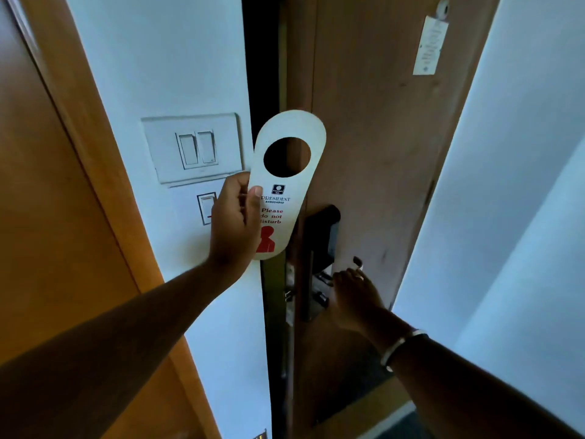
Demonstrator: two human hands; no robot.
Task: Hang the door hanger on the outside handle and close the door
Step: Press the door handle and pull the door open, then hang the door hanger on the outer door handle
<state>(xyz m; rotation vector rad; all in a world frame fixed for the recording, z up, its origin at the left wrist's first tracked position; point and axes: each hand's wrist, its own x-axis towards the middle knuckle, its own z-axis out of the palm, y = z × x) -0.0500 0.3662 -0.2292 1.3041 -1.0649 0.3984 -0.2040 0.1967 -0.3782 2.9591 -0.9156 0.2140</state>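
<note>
My left hand [232,220] holds a white door hanger [296,128] upright by its left edge, thumb on the front. The hanger has a round hole near its top and red "Please do not disturb" lettering. It is raised in front of the edge of the brown wooden door [380,137], which stands slightly ajar with a dark gap on its left. My right hand [354,296] is closed around the inside door handle, below the black lock body [326,229]. The handle itself is mostly hidden by my fingers. The outside handle is out of sight.
A white switch plate [193,147] with two rockers and a smaller switch [205,207] below it sit on the white wall left of the door. A paper notice [430,45] hangs high on the door. An orange wooden panel [57,201] fills the left side.
</note>
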